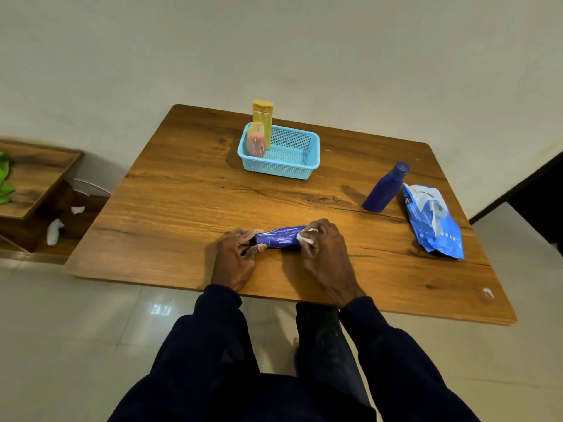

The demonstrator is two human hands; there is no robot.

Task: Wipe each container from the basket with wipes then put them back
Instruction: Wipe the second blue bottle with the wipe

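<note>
A purple tube (279, 237) lies sideways near the table's front edge. My left hand (234, 259) grips its dark cap end. My right hand (324, 251) pinches a white wipe (305, 236) against the tube's other end. A light blue basket (281, 152) stands at the back of the table with a yellow bottle (263, 120) and a pink tube (256, 144) upright in its left side. A dark blue bottle (385, 188) stands on the table to the right, beside the blue wipes pack (432, 222).
The wooden table (182, 208) stands against a pale wall. To the left is a low wooden shelf (33, 181) with green leaves on it and crumpled white wipes (54, 231) below. Glossy tiled floor lies around my legs.
</note>
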